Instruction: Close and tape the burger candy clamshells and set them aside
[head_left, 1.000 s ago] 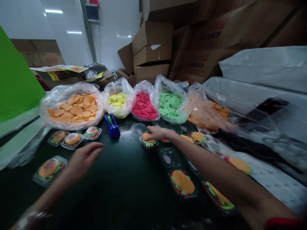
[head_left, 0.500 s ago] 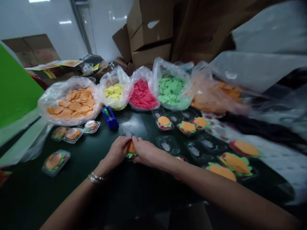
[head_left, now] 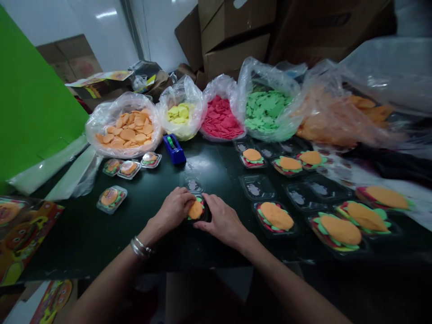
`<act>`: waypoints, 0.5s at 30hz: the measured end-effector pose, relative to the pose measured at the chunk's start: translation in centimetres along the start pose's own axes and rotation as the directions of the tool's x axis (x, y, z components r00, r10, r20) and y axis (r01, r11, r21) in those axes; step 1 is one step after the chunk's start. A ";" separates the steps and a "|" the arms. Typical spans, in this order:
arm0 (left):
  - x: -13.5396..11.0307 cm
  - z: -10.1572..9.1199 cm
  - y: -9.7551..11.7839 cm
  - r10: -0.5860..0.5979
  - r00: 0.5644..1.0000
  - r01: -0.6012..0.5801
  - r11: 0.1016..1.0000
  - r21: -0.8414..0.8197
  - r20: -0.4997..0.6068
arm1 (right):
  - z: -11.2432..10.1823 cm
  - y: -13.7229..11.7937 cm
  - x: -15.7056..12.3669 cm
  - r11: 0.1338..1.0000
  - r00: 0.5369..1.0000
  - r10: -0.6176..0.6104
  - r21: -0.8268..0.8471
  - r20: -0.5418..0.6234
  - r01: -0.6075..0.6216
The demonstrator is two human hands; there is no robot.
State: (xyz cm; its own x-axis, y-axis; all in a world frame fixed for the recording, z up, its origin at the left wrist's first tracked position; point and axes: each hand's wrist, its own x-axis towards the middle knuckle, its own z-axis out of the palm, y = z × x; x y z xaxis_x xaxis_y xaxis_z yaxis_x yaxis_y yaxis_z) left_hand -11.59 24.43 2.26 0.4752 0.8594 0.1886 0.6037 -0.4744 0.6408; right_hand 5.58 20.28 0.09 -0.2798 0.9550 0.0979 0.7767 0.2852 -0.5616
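Note:
A small toy burger [head_left: 195,210], with an orange bun over green and red layers, sits in a clear plastic clamshell box in front of me. The box's lid [head_left: 193,183] is folded open on the far side. My left hand [head_left: 175,208] has its fingers closed at the burger's left edge. Around the right side of the box curves my right hand [head_left: 223,220], thumb at the near edge and fingers at the far edge. Part of the box is hidden by both hands.
Behind stand bags of orange discs [head_left: 127,134], yellow pieces [head_left: 178,113], red pieces [head_left: 222,118] and green pieces [head_left: 266,108]. A blue tape dispenser [head_left: 174,149] stands before them. Closed burger boxes [head_left: 112,198] lie left; open boxes with burgers [head_left: 276,217] lie right.
My right hand has shifted off the burger's top to the box's right side, so more of the burger shows. The camera has turned, moving the scene rightward and upward in view.

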 end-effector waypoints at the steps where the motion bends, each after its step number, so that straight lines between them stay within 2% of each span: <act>1: -0.1 0.1 0.0 -0.009 1.000 0.008 1.000 -0.029 -0.025 | -0.1 0.1 -0.1 1.000 1.000 -0.001 0.020 0.001 0.001; 6: -1.5 -0.3 -0.6 -0.148 0.964 0.109 0.978 -0.177 -0.222 | -0.2 1.0 -0.8 0.974 0.998 -0.051 0.218 -0.046 0.060; 8: -2.1 -0.8 -0.7 -0.172 0.970 0.138 0.971 -0.195 -0.173 | -0.2 1.2 -1.1 0.953 0.995 -0.056 0.294 -0.077 0.076; 10: -2.4 -1.0 -0.6 -0.134 0.989 0.122 0.977 -0.176 -0.058 | -0.3 1.4 -1.2 0.939 0.995 -0.034 0.339 -0.093 0.064; 15: -1.8 -1.2 0.2 -0.074 0.994 0.075 0.997 -0.013 0.081 | -0.9 1.2 -0.7 0.936 0.998 -0.009 0.350 -0.061 0.030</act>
State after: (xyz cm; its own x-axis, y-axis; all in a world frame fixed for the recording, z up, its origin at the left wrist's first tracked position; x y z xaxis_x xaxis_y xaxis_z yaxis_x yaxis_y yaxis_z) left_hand -13.13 22.98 2.98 0.4796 0.8738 0.0797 0.6293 -0.4059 0.6628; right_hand 7.25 20.05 0.06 -0.2518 0.9557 0.1527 0.5214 0.2669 -0.8105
